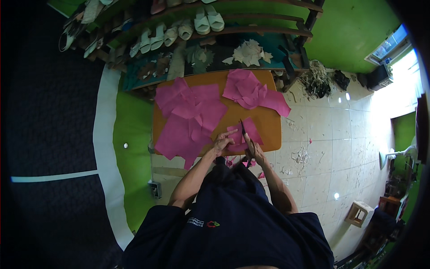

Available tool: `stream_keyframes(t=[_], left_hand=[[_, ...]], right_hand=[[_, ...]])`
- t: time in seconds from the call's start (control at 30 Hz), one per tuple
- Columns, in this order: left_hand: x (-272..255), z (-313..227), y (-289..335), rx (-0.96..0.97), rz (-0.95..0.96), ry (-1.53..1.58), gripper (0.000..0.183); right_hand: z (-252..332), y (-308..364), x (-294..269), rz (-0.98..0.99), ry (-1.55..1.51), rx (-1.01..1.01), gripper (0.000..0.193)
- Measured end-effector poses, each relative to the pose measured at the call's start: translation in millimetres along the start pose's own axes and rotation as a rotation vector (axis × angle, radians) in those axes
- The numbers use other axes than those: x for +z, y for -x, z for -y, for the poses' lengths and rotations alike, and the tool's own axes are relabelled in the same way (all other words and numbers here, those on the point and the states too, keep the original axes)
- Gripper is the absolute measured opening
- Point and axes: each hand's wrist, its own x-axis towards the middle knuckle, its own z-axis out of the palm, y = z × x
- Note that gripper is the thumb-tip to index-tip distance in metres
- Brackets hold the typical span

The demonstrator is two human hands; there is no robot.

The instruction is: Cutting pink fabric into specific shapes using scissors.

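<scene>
Black scissors [243, 127] are in my right hand [254, 151], their blades pointing away from me across a pink sheet [253, 129] near the table's front edge. Just to the left, my left hand [222, 141] grips the near left part of this sheet between thumb and fingers. A large heap of pink pieces [190, 114] covers the left side of the orange-brown table [273, 130], some hanging over its near edge. Farther back on the right lies another crumpled pink pile [246, 89], one piece sticking out past the table's side.
Beyond the table stands a shelf rack [268, 30] with rows of sandals [208, 21] and pale cut scraps [248, 53]. Scraps [301, 155] litter the tiled floor at right, where a stool [359, 214] and a fan [394, 153] stand. A green wall [130, 148] runs along the left.
</scene>
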Motion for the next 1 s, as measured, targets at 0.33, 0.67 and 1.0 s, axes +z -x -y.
stream_keyframes(t=[0.33,0.67,1.0], left_hand=[[-18,-63,6,-0.002,0.228,-0.233,0.052],[-15,-67,23,0.575,-0.428,-0.632,0.021],[33,-101,74,0.429,0.089,0.347,0.054]], right_hand=[[93,-24,-2,-0.159,-0.263,0.313,0.061],[102,-26,21,-0.38,-0.6,-0.008,0.032],[198,-27,46,-0.431,-0.584,-0.209,0.03]])
